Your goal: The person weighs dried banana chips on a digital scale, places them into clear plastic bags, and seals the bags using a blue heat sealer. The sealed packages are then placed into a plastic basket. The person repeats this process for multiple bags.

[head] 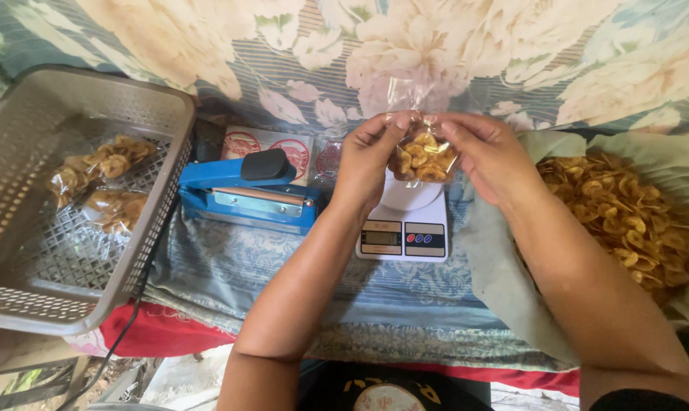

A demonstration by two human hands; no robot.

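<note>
A small clear plastic bag of yellow-brown chips (pixel 423 156) hangs just above a white digital kitchen scale (pixel 405 224). My left hand (pixel 369 156) pinches the bag's left upper edge. My right hand (pixel 485 156) grips its right upper edge. The bag's open top sticks up between my fingers. To the right lies a large heap of loose chips (pixel 626 213) on a pale green cloth (pixel 496 259).
A blue heat sealer (pixel 249 194) stands left of the scale, with its black cord running off the table's front. A grey perforated basket (pixel 70 304) at far left holds filled chip bags (pixel 105 183). Round red labels (pixel 268 144) lie behind the sealer. Flowered fabric covers the back.
</note>
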